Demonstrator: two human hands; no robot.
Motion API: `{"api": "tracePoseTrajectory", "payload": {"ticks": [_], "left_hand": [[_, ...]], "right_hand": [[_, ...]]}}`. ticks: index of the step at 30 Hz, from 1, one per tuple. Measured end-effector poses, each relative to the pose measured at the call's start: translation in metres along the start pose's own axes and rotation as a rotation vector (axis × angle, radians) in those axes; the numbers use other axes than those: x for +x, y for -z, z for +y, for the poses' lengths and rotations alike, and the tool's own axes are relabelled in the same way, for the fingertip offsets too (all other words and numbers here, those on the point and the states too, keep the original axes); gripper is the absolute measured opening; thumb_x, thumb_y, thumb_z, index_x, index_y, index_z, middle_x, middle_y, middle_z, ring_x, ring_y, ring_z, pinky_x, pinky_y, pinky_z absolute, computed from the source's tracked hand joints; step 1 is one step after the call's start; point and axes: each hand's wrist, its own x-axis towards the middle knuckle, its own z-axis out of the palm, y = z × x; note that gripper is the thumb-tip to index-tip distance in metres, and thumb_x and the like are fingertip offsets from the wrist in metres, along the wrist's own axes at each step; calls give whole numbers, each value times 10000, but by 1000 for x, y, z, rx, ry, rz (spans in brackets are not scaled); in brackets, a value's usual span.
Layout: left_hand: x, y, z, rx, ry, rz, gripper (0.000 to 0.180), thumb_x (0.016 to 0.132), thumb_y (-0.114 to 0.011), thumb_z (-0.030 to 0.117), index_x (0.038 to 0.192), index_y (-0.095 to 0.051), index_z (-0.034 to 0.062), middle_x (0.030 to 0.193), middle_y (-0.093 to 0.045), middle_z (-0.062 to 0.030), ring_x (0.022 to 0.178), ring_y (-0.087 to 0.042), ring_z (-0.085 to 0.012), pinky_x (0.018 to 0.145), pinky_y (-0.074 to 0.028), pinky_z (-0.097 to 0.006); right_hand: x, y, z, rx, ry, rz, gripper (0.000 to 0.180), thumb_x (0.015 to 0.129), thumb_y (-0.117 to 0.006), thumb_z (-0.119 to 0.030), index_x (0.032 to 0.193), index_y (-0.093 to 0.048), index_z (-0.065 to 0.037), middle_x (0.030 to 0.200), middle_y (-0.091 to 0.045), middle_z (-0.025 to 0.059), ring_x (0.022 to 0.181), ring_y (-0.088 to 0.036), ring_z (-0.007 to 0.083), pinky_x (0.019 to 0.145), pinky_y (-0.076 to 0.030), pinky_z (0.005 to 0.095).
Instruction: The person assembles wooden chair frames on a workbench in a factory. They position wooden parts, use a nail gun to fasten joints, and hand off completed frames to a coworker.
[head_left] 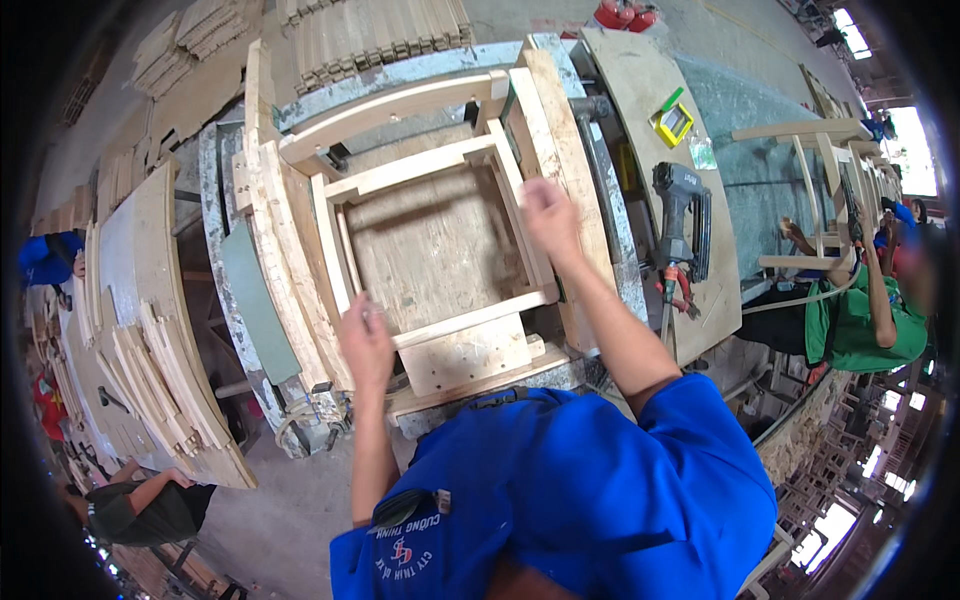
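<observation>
A pale rectangular wooden frame (408, 178) lies inside a larger wooden jig (537, 118) on the bench before me. My left hand (367, 340) is at the frame's near left corner, its fingers drawn together; anything between them is too small to make out. Over the right rail of the frame is my right hand (551, 218), slightly blurred, with curled fingers that hide whatever they may hold. Beyond the frame runs a curved wooden rail (395, 108). A flat wooden block (465, 357) with small holes sits at the near side.
To the right, a black nail gun (684, 215) with a red hose fitting rests on a board, near a yellow tape measure (673, 123). Wooden strips (165, 385) lie on the left table. Stacked slats (380, 40) stand beyond the bench. Co-workers are on both sides.
</observation>
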Motion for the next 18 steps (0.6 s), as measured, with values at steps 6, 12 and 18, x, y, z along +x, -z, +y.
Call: {"api": "tracePoseTrajectory", "payload": {"ticks": [6,12,18], "left_hand": [[12,-64,15,375,126,-465,374,990,-575,305,1186,-729,26,1062,-755,-224,994,-717,-409,925,-554,-482],[5,-66,5,262,196,-287,414,990,-567,388,1209,-733,78,1088,-757,-192,1019,-725,-363,926,-552,-463],[10,-65,12,259,105,-246,380,973,-560,379,1066,-720,48,1029,-752,-192,990,-723,-366,910,-561,-475]], "right_hand": [[69,106,46,-646,-74,137,315,919,-699,-320,1064,-675,-42,1030,-679,226,981,-667,428,869,-525,505],[79,93,46,-633,-48,128,268,923,-663,-274,1031,-677,-28,908,-706,205,867,-693,372,816,-536,465],[93,137,10,-466,-39,229,380,1037,-591,-367,983,-678,-1,768,-651,76,659,-624,201,623,-516,374]]}}
